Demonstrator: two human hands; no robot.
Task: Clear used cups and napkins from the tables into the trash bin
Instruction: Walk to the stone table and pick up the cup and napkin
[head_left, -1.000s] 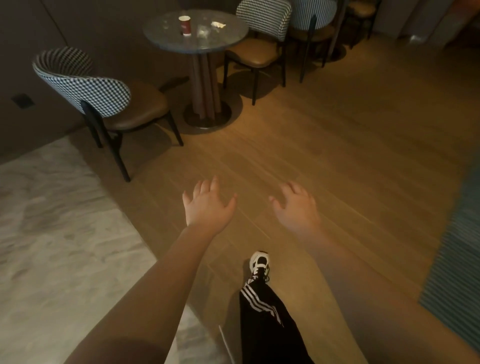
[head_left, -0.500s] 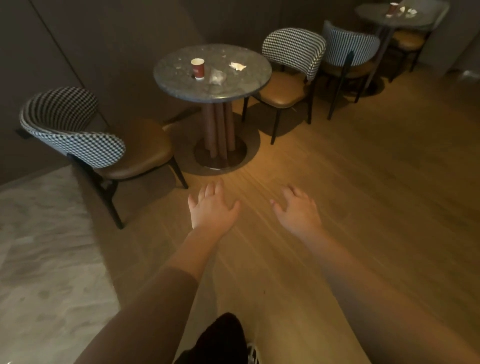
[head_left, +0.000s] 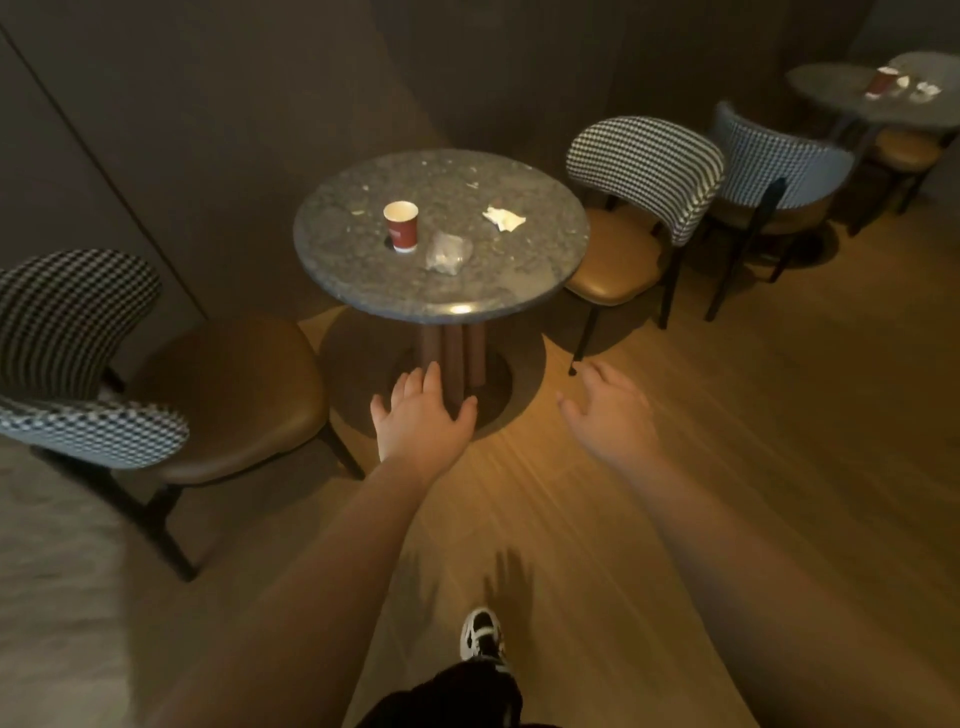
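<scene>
Two empty hands, cup ahead.

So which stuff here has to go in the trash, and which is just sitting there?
For the job:
- red paper cup
- crumpled white napkin
- crumpled clear plastic
- far table's red cup and napkins

Just there:
- near round table
- checked chairs
- wooden floor

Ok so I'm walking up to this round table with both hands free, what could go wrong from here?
The red paper cup stands upright and open; whether liquid remains can't be seen, so a hasty grab may spill it. The clear crumpled wrapper beside it is faint against the speckled table and easy to miss. The crumpled napkin lies farther right, needing a separate reach.
</scene>
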